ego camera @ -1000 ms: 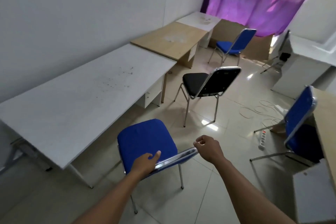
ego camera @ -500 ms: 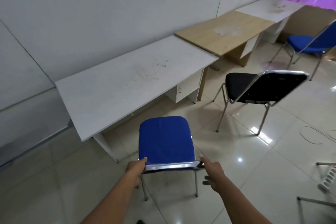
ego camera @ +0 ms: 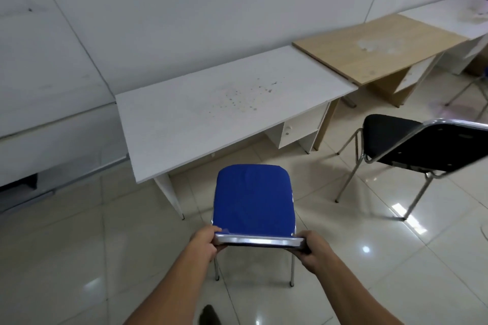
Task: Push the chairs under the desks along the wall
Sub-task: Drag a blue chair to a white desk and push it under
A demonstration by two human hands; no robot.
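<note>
A blue chair (ego camera: 253,198) with a chrome frame stands on the tiled floor, its seat facing a white desk (ego camera: 224,111) set against the wall. The seat's front edge sits just short of the desk's front edge. My left hand (ego camera: 204,244) grips the left end of the chair's backrest top, and my right hand (ego camera: 313,248) grips the right end. A black chair (ego camera: 412,142) stands to the right, out in the open in front of a wooden desk (ego camera: 375,45). A further white desk (ego camera: 454,16) follows along the wall.
The white desk has a drawer unit (ego camera: 298,130) under its right side and a slanted leg (ego camera: 171,192) at its left front. Chrome legs of another chair (ego camera: 467,87) show at the far right edge. Glossy tiles spread to the left and behind me.
My right hand has closed on the backrest's right end. The view has turned left, so I now stand squarely behind the blue chair facing the white desk.
</note>
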